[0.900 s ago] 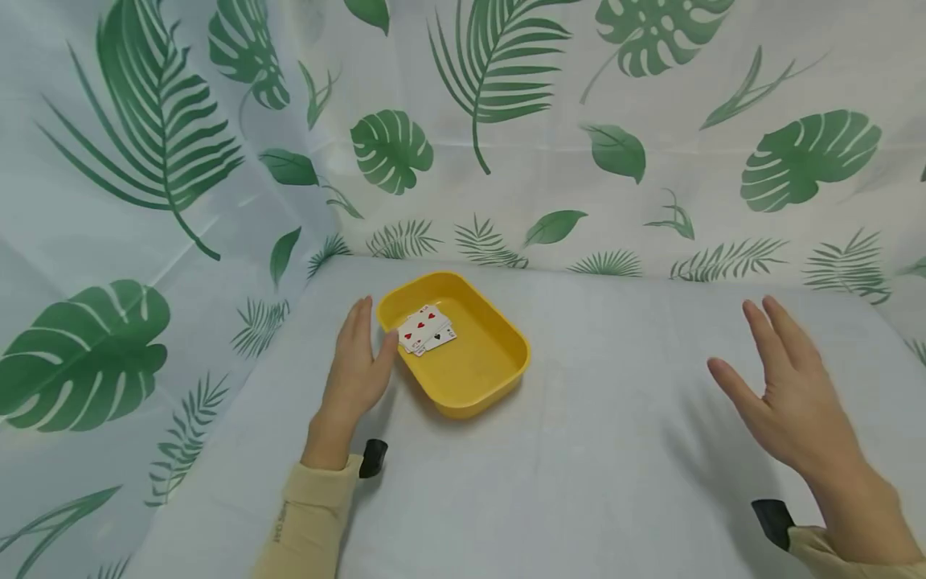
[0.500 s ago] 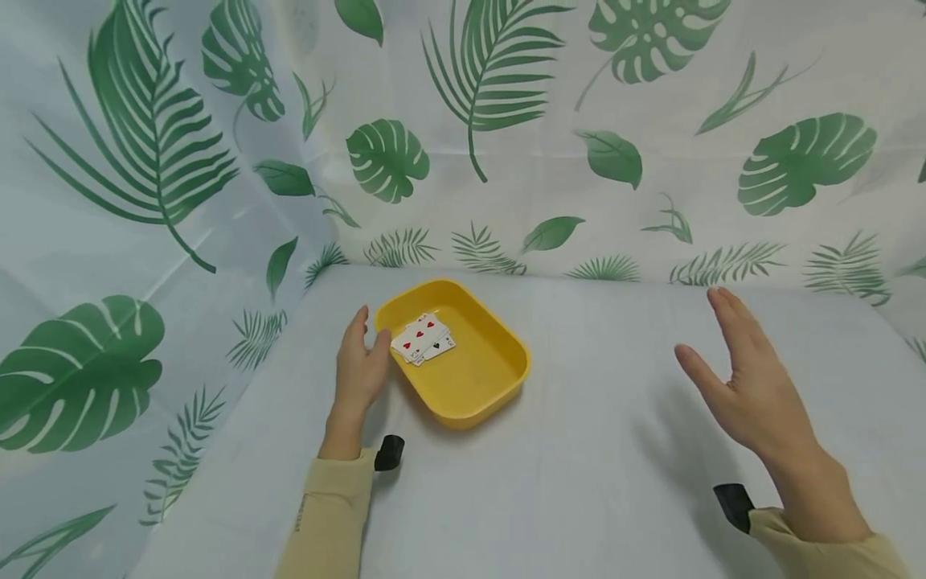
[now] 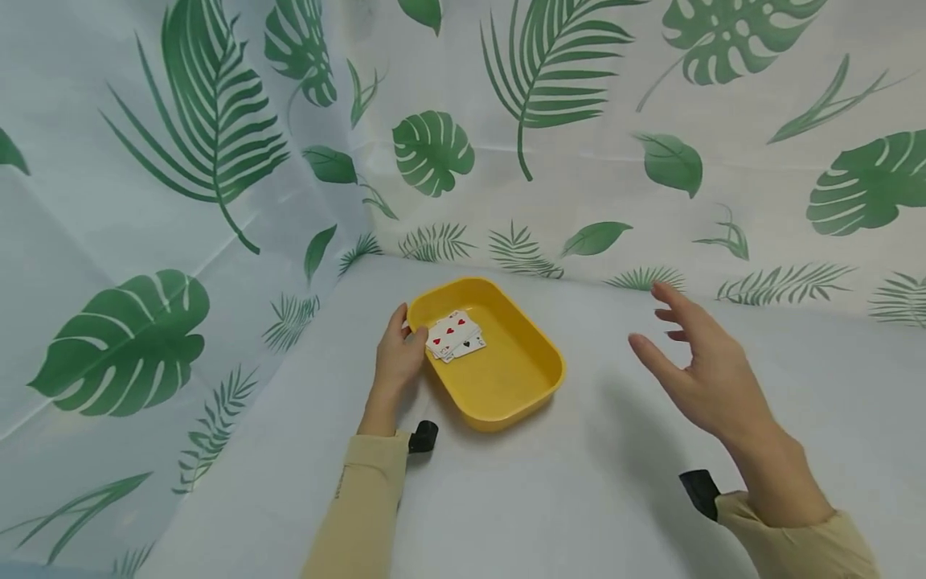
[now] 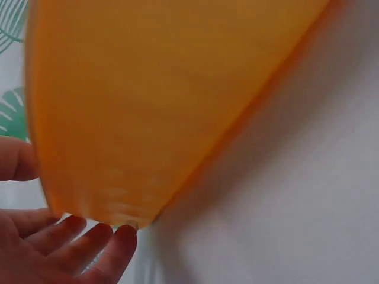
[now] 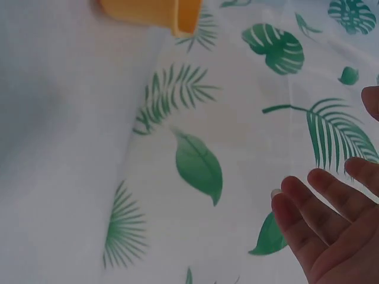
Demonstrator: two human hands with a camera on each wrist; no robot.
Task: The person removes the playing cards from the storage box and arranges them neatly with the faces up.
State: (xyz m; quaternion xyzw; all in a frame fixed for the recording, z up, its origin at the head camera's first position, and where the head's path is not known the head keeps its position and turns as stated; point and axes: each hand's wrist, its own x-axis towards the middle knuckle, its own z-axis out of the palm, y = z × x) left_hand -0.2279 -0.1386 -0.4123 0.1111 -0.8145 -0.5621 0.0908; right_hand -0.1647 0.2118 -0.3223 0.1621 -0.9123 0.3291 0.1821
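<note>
A yellow plastic tray stands on the white surface in the head view, a few playing cards overlapping inside its left end. The top card shows red hearts. My left hand holds the tray's left corner, thumb at the rim and fingers against the outside wall. Close up in the left wrist view, the fingertips of that hand meet the tray wall. To the right of the tray, my right hand hovers above the surface, fingers spread and slightly bent, holding nothing.
White cloth printed with green leaves rises behind and to the left of the white surface. Each sleeve has a black wrist camera at its cuff. Part of the tray shows at the top of the right wrist view.
My left hand has closed in on the tray's corner and now grips it. My right hand has moved left towards the tray. The head view has turned a little left.
</note>
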